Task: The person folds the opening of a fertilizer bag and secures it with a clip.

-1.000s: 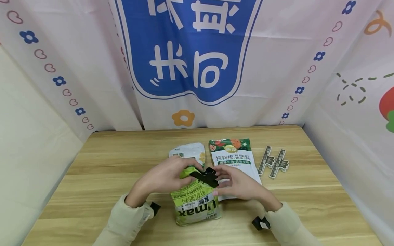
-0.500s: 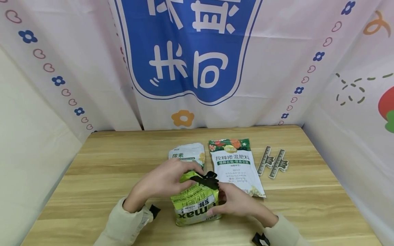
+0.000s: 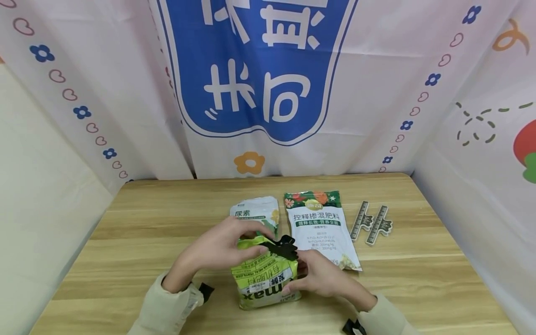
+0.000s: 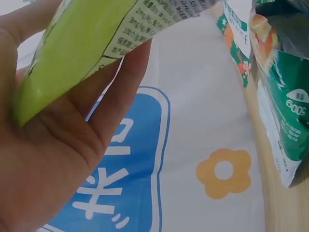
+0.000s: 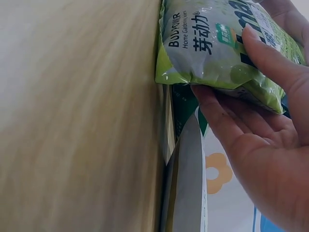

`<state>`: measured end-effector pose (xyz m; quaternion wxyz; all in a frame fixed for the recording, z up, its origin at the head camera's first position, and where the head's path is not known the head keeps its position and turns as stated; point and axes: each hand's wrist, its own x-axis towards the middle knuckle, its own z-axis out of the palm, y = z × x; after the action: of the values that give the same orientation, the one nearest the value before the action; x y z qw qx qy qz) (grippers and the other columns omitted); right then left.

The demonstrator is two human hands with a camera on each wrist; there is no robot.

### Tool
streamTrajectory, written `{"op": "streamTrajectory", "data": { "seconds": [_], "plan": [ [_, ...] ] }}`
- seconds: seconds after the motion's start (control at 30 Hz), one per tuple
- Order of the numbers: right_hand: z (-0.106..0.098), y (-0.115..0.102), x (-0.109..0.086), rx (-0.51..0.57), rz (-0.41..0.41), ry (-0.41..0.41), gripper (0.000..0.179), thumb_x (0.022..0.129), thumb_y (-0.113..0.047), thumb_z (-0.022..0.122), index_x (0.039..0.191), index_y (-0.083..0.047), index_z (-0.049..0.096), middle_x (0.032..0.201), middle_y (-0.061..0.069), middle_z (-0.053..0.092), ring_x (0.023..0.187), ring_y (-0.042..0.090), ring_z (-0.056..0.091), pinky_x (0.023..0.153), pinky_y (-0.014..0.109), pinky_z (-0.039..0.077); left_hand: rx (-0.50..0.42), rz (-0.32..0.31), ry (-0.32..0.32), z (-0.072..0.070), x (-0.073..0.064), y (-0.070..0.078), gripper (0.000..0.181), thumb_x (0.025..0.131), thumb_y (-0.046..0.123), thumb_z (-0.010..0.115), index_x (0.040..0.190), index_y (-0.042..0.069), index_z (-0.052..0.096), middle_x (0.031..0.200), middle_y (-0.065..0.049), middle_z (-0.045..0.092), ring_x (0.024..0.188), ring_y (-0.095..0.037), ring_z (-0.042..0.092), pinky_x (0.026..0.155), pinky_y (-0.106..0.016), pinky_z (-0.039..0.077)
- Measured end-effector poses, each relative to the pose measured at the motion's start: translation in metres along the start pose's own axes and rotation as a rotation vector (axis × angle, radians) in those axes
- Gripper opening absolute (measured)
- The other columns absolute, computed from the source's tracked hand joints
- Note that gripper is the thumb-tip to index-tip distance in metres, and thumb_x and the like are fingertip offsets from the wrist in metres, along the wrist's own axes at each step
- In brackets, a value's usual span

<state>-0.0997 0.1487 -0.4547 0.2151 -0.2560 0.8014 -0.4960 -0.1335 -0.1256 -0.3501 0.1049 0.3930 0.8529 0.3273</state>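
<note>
A lime-green fertilizer bag (image 3: 264,279) stands on the table with its printing upside down in the head view. A black clip (image 3: 284,246) sits across its folded top edge at the right. My left hand (image 3: 224,246) pinches the top left corner of the bag, thumb in front and fingers behind; the left wrist view shows the green film between them. My right hand (image 3: 320,274) grips the bag's right side, its thumb on the printed front and its fingers behind, as the right wrist view (image 5: 260,96) also shows.
Behind the green bag lies a white and green bag (image 3: 255,209). A white fertilizer bag with a flowered top (image 3: 316,228) lies to its right. Two clear clips with ruler markings, a left clip (image 3: 361,221) and a right clip (image 3: 378,225), lie further right. A printed curtain (image 3: 364,93) hangs behind the table.
My right hand has left the clip and moved down onto the bag's right side, holding it. My left hand has stayed at the top left corner, with its thumb shifting slightly.
</note>
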Motion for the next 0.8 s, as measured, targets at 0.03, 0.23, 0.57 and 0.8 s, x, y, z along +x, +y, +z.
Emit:
{"op": "streamTrajectory", "data": {
  "seconds": [0.03,0.23,0.57,0.8],
  "plan": [
    [0.000,0.000,0.000,-0.001,-0.001,0.002,0.054,0.085,-0.031,0.088,0.132,-0.015,0.068,0.123,0.002,0.077,0.107,0.007,0.074,0.097,0.023,0.057,-0.011,0.001,0.007,0.000,-0.001,-0.001,0.024,0.101,0.028,0.072,0.125,0.028,0.073,0.122,0.014,0.075,0.092,-0.001,0.065,0.093,-0.033,0.058],
    [-0.001,0.002,-0.001,-0.019,-0.005,0.012,0.055,0.085,-0.032,0.088,0.133,-0.016,0.068,0.121,0.000,0.078,0.105,0.005,0.074,0.096,0.024,0.057,-0.197,-0.058,0.041,0.001,-0.010,-0.009,0.044,0.102,0.032,0.071,0.143,0.024,0.059,0.128,0.003,0.076,0.115,-0.015,0.074,0.099,-0.033,0.058],
    [-0.003,0.002,-0.002,-0.066,-0.004,0.021,0.054,0.084,-0.037,0.087,0.133,-0.023,0.069,0.108,-0.009,0.078,0.090,-0.001,0.068,0.087,0.022,0.056,-0.351,-0.143,0.120,0.026,-0.041,-0.042,0.096,0.089,0.030,0.085,0.165,0.031,0.026,0.149,-0.014,0.061,0.133,-0.036,0.061,0.106,-0.052,0.054],
    [0.000,0.003,-0.001,-0.046,0.007,0.012,0.054,0.085,-0.036,0.087,0.134,-0.026,0.068,0.097,-0.011,0.074,0.077,-0.002,0.059,0.076,0.021,0.053,-0.493,-0.230,0.061,0.050,-0.063,-0.053,0.096,0.085,0.028,0.088,0.162,0.017,0.032,0.150,-0.014,0.058,0.123,-0.020,0.069,0.103,-0.029,0.057]
  ]
}}
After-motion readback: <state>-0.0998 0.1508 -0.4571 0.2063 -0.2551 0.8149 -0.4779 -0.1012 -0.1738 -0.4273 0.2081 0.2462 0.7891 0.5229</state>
